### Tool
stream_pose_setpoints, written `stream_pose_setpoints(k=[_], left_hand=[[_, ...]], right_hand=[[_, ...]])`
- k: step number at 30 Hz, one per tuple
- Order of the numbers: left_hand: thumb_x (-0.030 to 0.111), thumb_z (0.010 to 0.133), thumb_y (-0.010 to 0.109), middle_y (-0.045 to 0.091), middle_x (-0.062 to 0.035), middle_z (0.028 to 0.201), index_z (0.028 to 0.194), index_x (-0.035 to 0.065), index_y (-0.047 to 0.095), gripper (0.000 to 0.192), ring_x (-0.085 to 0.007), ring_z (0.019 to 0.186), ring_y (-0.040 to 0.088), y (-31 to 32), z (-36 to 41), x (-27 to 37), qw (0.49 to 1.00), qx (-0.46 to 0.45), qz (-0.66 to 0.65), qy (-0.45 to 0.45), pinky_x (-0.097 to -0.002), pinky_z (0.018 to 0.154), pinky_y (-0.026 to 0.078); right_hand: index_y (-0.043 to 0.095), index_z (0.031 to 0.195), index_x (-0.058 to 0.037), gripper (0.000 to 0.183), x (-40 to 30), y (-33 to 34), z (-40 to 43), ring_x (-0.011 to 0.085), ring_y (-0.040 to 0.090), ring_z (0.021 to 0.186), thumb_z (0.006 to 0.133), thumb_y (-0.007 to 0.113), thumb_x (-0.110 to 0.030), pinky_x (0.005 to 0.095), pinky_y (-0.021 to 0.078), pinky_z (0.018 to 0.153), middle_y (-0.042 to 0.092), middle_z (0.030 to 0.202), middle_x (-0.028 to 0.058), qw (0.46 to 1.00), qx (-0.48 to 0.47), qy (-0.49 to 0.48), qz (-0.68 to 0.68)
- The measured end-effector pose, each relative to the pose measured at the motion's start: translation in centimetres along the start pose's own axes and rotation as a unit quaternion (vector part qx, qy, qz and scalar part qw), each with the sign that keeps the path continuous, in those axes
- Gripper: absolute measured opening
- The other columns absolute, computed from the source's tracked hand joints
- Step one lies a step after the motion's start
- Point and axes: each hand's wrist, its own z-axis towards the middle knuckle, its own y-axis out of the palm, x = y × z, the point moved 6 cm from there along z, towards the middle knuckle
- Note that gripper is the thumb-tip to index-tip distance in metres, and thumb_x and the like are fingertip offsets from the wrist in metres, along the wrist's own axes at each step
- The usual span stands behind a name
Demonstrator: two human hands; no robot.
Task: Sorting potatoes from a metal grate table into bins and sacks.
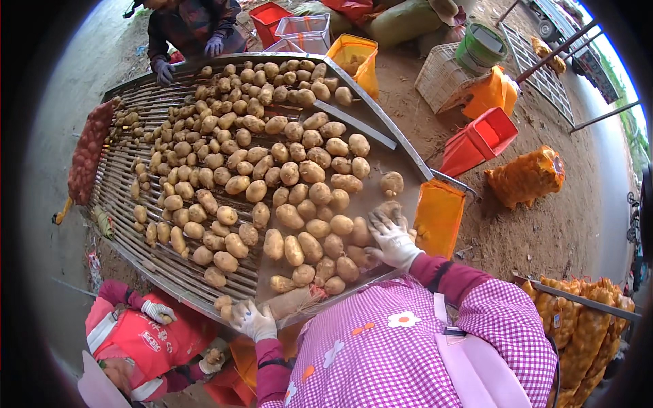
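Observation:
Many potatoes (289,173) lie on a slatted metal sorting table (133,245) with a smooth plate at its right end. My right hand (395,239), in a white glove with dirty fingers, rests over potatoes beside an orange mesh bag (440,219) hung at the table's end. Potatoes touch its fingers, but its grip on them is partly hidden. At the near edge my left hand (253,321), also gloved, has its fingers spread beside two small potatoes (223,305). A rolled sack-like bundle (291,304) lies just right of it.
A co-worker in a red apron (158,331) holds potatoes at lower left; another person's gloved hand (214,46) is at the far edge. A metal divider (354,124) crosses the plate. Around stand a red container (479,140), a green bucket (480,48) and a full orange bag (525,177).

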Motion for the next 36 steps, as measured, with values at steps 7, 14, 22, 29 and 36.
stream_pose_setpoints(k=[7,14,22,29,36], left_hand=[[0.044,0.077,0.074,0.060,-0.0092,0.131,0.116,0.0140,0.068,0.050,-0.0323,0.133,0.043,-0.5,0.5,0.0,1.000,0.018,-0.017,0.007,-0.0595,0.113,0.027],[0.051,0.078,0.072,0.058,-0.0077,0.136,0.126,0.0145,0.065,0.060,-0.0304,0.138,0.040,0.3,0.7,-0.9,0.999,-0.032,0.013,-0.018,-0.0600,0.116,0.022],[0.048,0.079,0.073,0.056,-0.0067,0.137,0.123,0.0139,0.065,0.056,-0.0333,0.136,0.041,0.7,0.7,-0.3,1.000,-0.016,0.004,0.001,-0.0644,0.112,0.025],[0.050,0.079,0.073,0.054,-0.0088,0.137,0.126,0.0151,0.062,0.060,-0.0344,0.136,0.041,1.7,0.7,-1.0,0.999,-0.044,-0.015,-0.009,-0.0651,0.113,0.023],[0.049,0.075,0.076,0.059,-0.0067,0.135,0.122,0.0148,0.066,0.058,-0.0318,0.135,0.044,-1.2,2.3,-1.3,0.994,-0.079,-0.065,-0.048,-0.0641,0.113,0.022]], right_hand=[[0.050,0.143,-0.0098,0.075,1.8,-3.6,15.7,0.0323,0.037,0.144,0.084,0.069,-0.052,0.0548,0.0260,0.116,0.042,0.154,0.0153,0.984,0.173,0.035,-0.018],[0.051,0.146,-0.0174,0.063,1.7,-1.4,18.4,0.0373,0.035,0.143,0.092,0.059,-0.047,0.0641,0.0180,0.117,0.039,0.156,0.0151,0.993,0.091,0.004,-0.068],[0.065,0.123,-0.0096,0.044,0.0,-2.8,6.3,0.0301,0.051,0.127,0.082,0.070,-0.025,0.0538,0.0353,0.107,0.059,0.131,0.0106,0.988,0.141,-0.055,-0.009],[0.052,0.142,-0.0118,0.065,10.3,-4.3,7.0,0.0325,0.051,0.129,0.080,0.069,-0.018,0.0500,0.0432,0.100,0.054,0.142,0.0128,0.972,-0.014,0.190,-0.135],[0.063,0.112,-0.0037,0.038,13.9,-4.4,6.8,0.0356,0.065,0.102,0.075,0.070,-0.009,0.0414,0.0535,0.090,0.062,0.118,0.0214,0.975,0.027,0.215,0.042]])
